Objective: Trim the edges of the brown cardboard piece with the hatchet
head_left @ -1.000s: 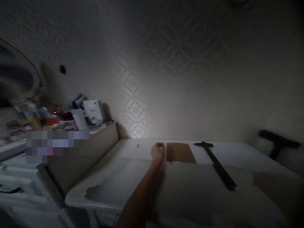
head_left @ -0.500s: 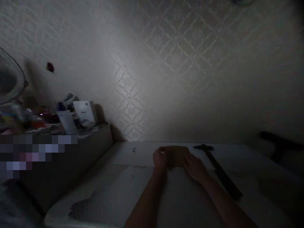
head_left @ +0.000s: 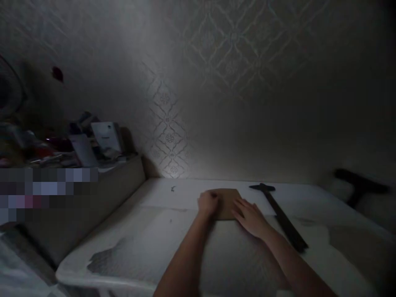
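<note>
A flat brown piece that looks like cardboard [head_left: 228, 202] lies on the white table, between my two hands. My left hand [head_left: 208, 204] is closed at its left edge, fingers curled in on the piece; the fingertips are dark and hard to make out. Over the right part of the piece, my right hand [head_left: 251, 216] rests with its fingers stretched out and pressing on the surface. Just right of that hand lies a long dark T-shaped tool [head_left: 283, 220], its crosspiece toward the wall.
The white table [head_left: 130, 231] has a worn patch and meets a patterned wall [head_left: 192, 103]. A small dark scrap [head_left: 173, 189] lies near its back. To the left, a cabinet [head_left: 102, 194] bears a white box [head_left: 107, 135] and clutter. A black T-shaped object [head_left: 360, 185] stands at the right.
The brown piece, tilted up before, now looks flatter on the table. My left fingers have curled further over its edge. The view has shifted slightly.
</note>
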{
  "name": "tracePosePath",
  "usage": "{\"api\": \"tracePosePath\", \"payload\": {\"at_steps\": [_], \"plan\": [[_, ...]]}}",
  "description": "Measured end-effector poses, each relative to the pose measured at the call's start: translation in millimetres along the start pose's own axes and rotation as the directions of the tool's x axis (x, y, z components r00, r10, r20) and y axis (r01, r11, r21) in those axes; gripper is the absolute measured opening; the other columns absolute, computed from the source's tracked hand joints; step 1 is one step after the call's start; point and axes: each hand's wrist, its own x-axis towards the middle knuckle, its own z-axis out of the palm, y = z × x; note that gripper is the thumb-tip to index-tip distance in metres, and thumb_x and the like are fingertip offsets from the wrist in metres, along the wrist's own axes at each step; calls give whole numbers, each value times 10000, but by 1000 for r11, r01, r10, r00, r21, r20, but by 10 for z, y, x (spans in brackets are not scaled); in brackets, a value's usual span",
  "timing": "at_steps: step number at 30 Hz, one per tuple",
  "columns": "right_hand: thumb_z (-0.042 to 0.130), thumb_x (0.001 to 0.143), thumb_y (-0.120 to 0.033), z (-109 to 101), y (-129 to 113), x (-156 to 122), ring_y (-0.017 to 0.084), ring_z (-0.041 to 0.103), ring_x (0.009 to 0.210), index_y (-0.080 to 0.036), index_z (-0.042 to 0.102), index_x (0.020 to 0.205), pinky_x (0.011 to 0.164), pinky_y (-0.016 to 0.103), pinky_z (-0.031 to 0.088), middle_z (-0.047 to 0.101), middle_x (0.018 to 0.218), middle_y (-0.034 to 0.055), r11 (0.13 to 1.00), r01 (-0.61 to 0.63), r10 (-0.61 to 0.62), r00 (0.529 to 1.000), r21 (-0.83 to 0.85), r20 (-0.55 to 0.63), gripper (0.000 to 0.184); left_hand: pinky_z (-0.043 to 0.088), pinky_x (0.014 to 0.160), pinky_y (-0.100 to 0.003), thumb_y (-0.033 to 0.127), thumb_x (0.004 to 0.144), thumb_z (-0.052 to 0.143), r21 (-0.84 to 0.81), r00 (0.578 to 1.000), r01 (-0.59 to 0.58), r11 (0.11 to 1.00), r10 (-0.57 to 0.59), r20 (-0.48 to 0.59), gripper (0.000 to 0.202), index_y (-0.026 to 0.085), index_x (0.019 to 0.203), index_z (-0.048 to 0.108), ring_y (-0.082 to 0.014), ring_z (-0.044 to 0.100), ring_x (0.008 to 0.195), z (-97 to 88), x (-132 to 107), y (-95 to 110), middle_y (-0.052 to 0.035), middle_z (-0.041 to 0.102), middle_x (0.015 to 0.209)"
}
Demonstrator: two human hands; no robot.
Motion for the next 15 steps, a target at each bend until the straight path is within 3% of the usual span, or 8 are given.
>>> {"api": "tracePosePath", "payload": {"at_steps": [7, 15], "plan": [[357, 922, -374, -53, -15, -10, 275, 346, 1369, -121, 472, 1379, 1111, 508, 238, 392, 1488, 141, 999, 9, -8, 1000, 36, -13, 535, 484, 839, -286, 365, 840, 580, 120, 1000, 3, 993, -4, 5, 279, 226, 1023, 739, -247, 655, 1011, -42, -26, 14, -88, 719, 1068], [376, 920, -369, -76, -25, -20, 271, 365, 1359, -130, 494, 1364, 1108, 496, 248, 407, 1477, 148, 998, 13, -11, 1000, 60, -28, 518, 481, 842, -282, 326, 806, 602, 107, 999, 8, 994, -13, 37, 265, 246, 1018, 741, -239, 659, 1005, -100, -57, 28, -75, 726, 1053]]}}
